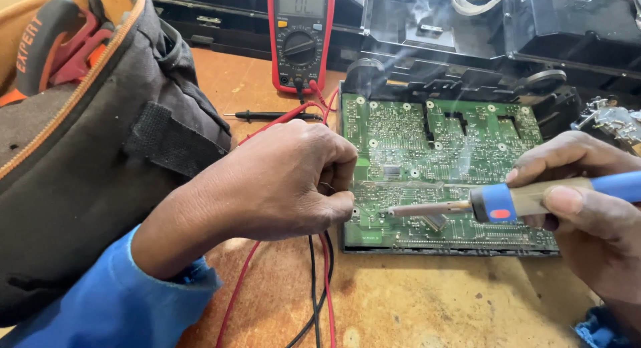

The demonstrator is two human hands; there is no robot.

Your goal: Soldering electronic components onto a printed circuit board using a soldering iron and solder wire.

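A green circuit board point(461, 147) lies flat on the wooden table point(427, 301). My right hand point(587, 214) grips a blue and beige soldering iron point(507, 201); its metal tip points left and touches the board's left part, with smoke rising above. My left hand point(287, 181) is closed at the board's left edge, its fingertips pinched on a thin strand of solder wire point(400, 185) that runs right over the board, just above the iron's tip.
A red multimeter point(300, 37) stands behind the board, its red and black leads point(320, 281) running under my left hand. A black probe point(267, 115) lies near it. A dark tool bag point(87, 141) fills the left. Black machine parts point(521, 34) sit at the back.
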